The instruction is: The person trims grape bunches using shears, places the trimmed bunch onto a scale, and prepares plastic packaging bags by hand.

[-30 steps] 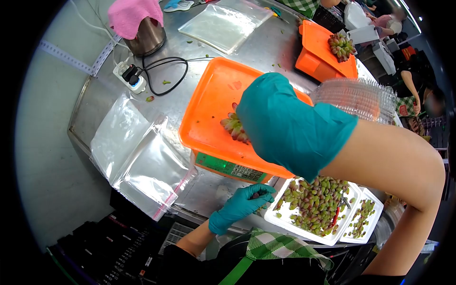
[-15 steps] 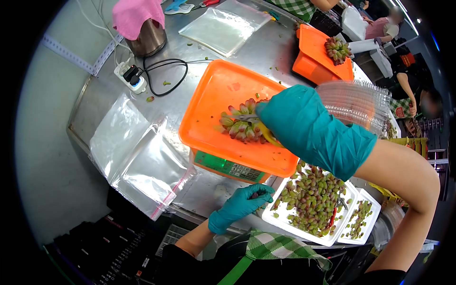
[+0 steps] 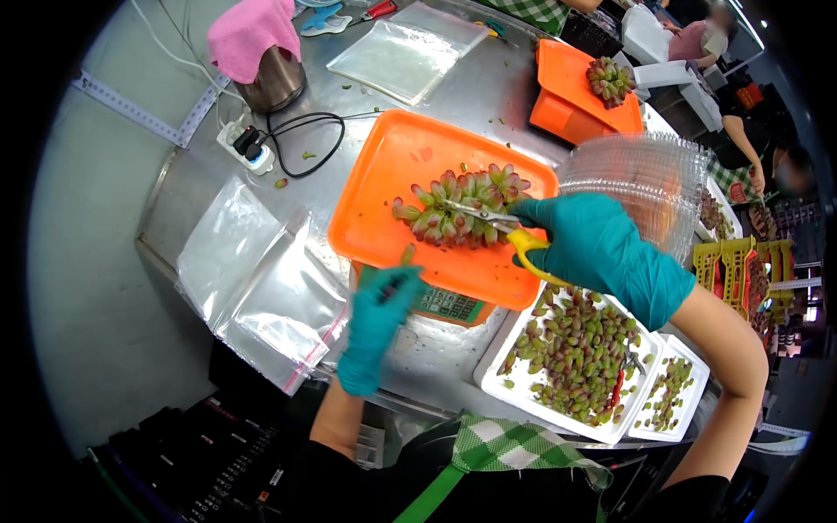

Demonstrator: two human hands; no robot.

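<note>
On the orange tray (image 3: pixel 384 187) that sits atop a weighing scale (image 3: pixel 440 303), a bunch of red-green grapes (image 3: pixel 458 207) lies flat with its long axis running left to right, the narrower tip toward the tray's left side and the broad end toward the right hand (image 3: pixel 593 240). That teal-gloved hand is closed around the yellow handles of a pair of scissors (image 3: pixel 497 225), whose blades lie across the bunch and point left. The left hand (image 3: pixel 377 318), also gloved, reaches up toward the tray's near edge with a single grape (image 3: pixel 407 254) at its fingertips; its exact grip is blurred.

The tray's far-left corner and its near strip are bare orange plastic. Just right of the tray a stack of clear plastic clamshells (image 3: pixel 649 183) crowds the edge, and at the near right stand two white trays of loose grapes (image 3: pixel 571 357). To the left, clear zip bags (image 3: pixel 261 288) lie flat.

The surface is a stainless steel table (image 3: pixel 488 87) with a power strip (image 3: pixel 248 144), a kettle under a pink cloth (image 3: pixel 248 35), and a second orange scale (image 3: pixel 580 91) bearing grapes at the far side.
</note>
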